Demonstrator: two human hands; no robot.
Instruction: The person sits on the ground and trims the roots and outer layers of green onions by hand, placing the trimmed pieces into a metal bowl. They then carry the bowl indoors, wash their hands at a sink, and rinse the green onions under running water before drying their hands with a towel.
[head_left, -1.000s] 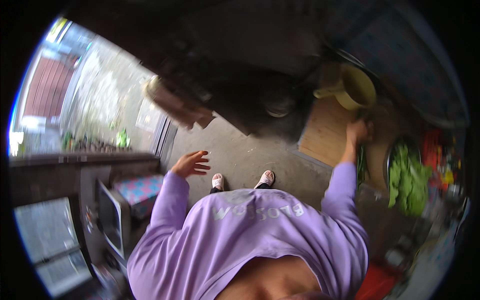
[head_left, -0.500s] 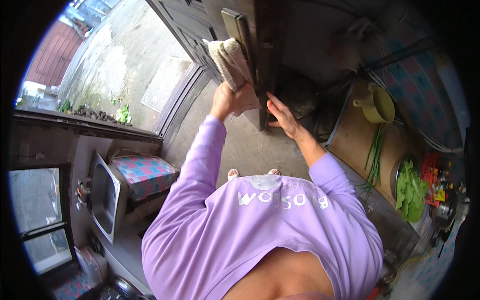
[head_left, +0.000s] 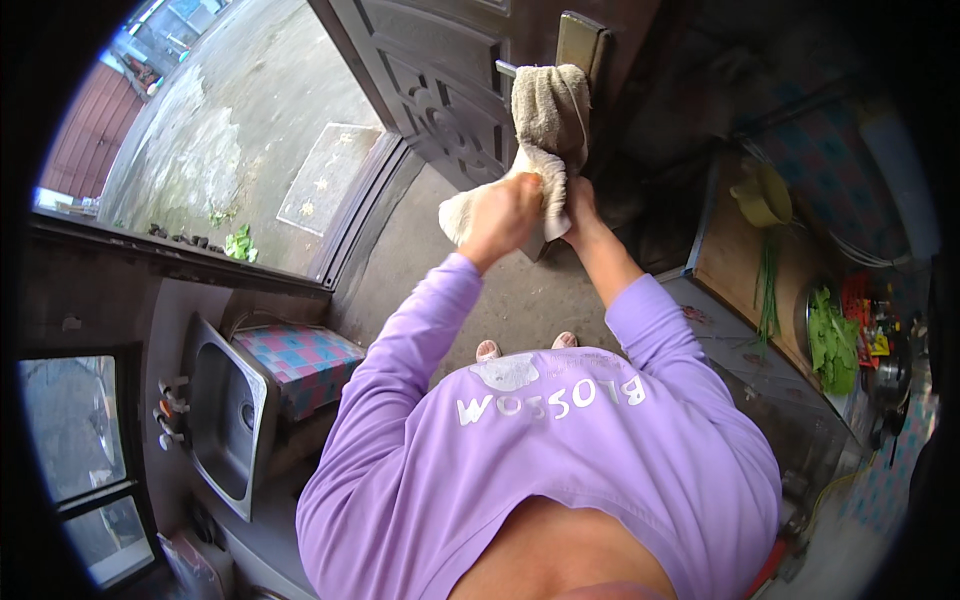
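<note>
A beige towel (head_left: 550, 105) hangs over the handle (head_left: 507, 68) of a dark panelled door (head_left: 440, 90). My left hand (head_left: 507, 212) is closed on the lower part of the towel, and a pale end of the cloth sticks out to the left of the wrist. My right hand (head_left: 582, 205) touches the towel's right side, close to the door's edge. Its fingers are hidden behind the cloth, so their grip does not show.
A doorway opens onto a concrete yard (head_left: 260, 110) at left. Near left stands a steel sink (head_left: 222, 440) beside a tiled ledge (head_left: 300, 365). On the right, a wooden board (head_left: 735, 265) carries a yellow pot (head_left: 765, 195), green stalks (head_left: 767, 285) and leafy greens (head_left: 832, 340).
My right hand, spread beside the door edge before, has moved in against the towel. The left hand has pulled the towel's lower part out sideways. The view has shifted, showing more of the door panel.
</note>
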